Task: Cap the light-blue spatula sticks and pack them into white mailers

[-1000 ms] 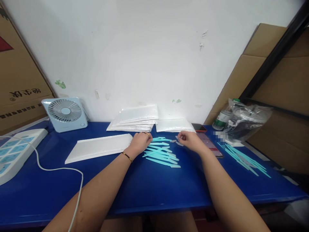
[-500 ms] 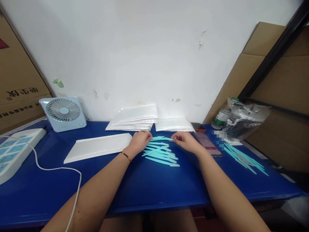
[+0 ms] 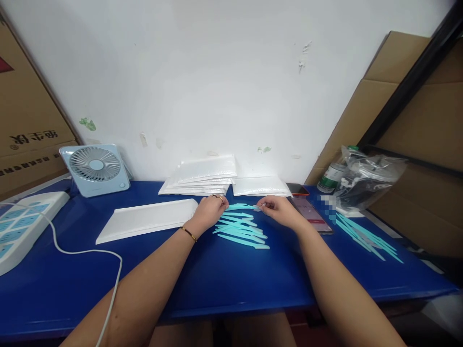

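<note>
While left hand (image 3: 210, 212) pinches far teal stick (image 3: 238, 207), right hand (image 3: 278, 210) pinches clear cap (image 3: 257, 208) at right end; loose sticks (image 3: 237, 239) nearer.

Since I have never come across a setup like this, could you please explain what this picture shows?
There is no machine: these are a person's bare hands, seen from a head-worn camera looking forward and down at a blue table. The left hand appears to pinch one end of a turquoise stick; the right hand pinches a small clear piece at the other end. More sticks lie just below. To the left are a white envelope and a fan; behind, stacked envelopes; to the right, a phone and a second bunch of sticks.
</note>
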{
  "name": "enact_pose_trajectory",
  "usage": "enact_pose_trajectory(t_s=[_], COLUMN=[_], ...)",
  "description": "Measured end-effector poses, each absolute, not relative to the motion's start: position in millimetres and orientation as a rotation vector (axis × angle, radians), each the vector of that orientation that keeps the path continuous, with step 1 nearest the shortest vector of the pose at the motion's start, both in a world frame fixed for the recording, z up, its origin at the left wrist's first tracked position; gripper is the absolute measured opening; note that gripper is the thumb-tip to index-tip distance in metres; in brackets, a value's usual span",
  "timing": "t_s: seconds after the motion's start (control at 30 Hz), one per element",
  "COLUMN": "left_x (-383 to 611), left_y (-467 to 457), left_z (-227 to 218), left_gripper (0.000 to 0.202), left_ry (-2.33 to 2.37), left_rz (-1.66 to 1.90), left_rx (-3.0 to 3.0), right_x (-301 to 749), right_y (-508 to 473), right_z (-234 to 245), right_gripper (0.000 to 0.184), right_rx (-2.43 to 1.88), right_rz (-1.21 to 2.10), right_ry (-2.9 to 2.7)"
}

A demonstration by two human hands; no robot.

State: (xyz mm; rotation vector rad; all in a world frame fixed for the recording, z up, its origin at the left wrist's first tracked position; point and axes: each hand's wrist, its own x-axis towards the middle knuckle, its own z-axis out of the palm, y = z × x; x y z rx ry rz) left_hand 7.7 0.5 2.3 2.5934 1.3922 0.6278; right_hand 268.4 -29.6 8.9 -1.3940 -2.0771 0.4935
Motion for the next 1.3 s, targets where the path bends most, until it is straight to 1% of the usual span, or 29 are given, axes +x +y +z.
enact_pose_trajectory(t_s=[0.23, 0.53, 0.67, 0.7, 0.77, 0.83, 0.93, 1.03, 1.1, 1.2, 1.3], left_x=[5.2, 9.5, 7.5, 6.9, 5.9, 6.0, 7.8, 9.8, 10.1, 8.6, 5.6], left_y=[1.8, -4.3, -7.4, -7.6, -7.0, -5.0, -1.5, -0.3, -0.8, -1.2, 1.1], left_z=[3.2, 6.7, 9.0, 8.9, 7.4, 4.5, 0.3, -0.6, 0.2, 1.0, 0.1], left_gripper=[0.02, 0.02, 0.022, 0.025, 0.029, 0.027, 0.021, 0.015, 0.014, 0.015, 0.013], left_ry=[1.409, 1.33, 1.278, 1.278, 1.308, 1.359, 1.395, 1.397, 1.406, 1.433, 1.494], left_rz=[0.655, 0.675, 0.483, 0.434, 0.396, 0.422, 0.432, 0.382, 0.343, 0.342, 0.416], left_rx=[2.569, 2.587, 2.593, 2.587, 2.587, 2.599, 2.604, 2.562, 2.512, 2.452, 2.394], right_x=[271.9, 262.7, 267.1, 269.0, 273.1, 276.4, 277.9, 275.9, 274.1, 272.3, 271.8], right_y=[-30.7, -29.9, -28.0, -26.2, -21.2, -15.4, -8.5, -6.5, -8.2, -14.1, -20.4], right_z=[13.4, 6.6, 5.9, 4.8, 1.0, -4.4, -11.9, -14.3, -12.4, -5.5, 2.2], right_gripper=[0.02, 0.02, 0.023, 0.024, 0.024, 0.019, 0.012, 0.005, 0.003, 0.006, 0.014], right_rx=[-1.445, -1.361, -1.345, -1.361, -1.416, -1.472, -1.52, -1.57, -1.588, -1.582, -1.52], right_rz=[0.422, 0.567, 0.74, 0.723, 0.561, 0.364, 0.276, 0.302, 0.324, 0.422, 0.56], right_ry=[-2.039, -2.057, -2.103, -2.111, -2.124, -2.153, -2.222, -2.229, -2.215, -2.16, -2.088])
